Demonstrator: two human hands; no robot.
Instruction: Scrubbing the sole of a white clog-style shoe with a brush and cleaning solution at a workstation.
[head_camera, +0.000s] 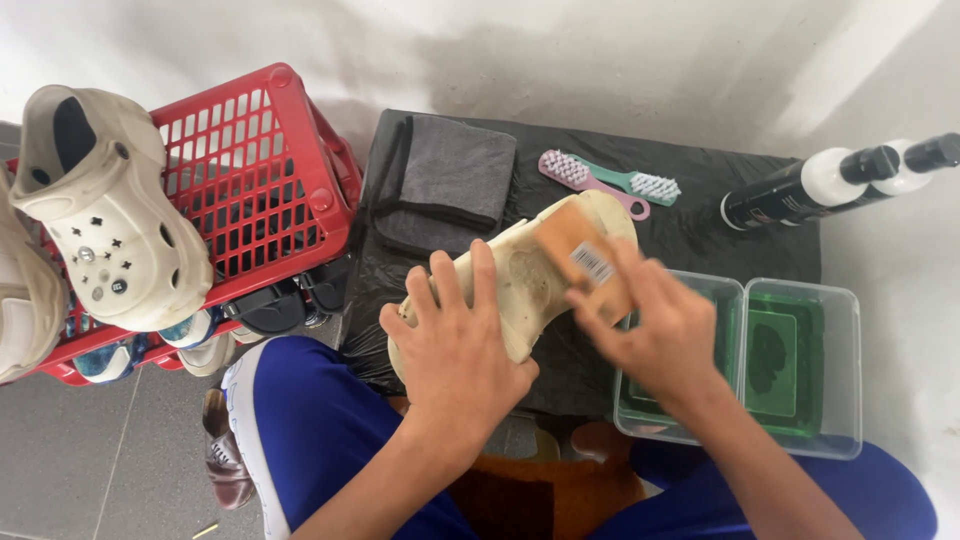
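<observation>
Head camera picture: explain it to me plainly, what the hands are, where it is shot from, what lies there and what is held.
One camera, worn on a person's head, looks down at their own bare hands. The left hand grips a dirty cream foam clog, sole up. The right hand presses a wooden-backed brush onto that sole. Under them lies a black plastic sheet bearing a folded grey cloth, two small pink and teal brushes, two black-and-white bottles and two clear plastic tubs of green liquid. A red plastic basket of shoes stands at left.
</observation>
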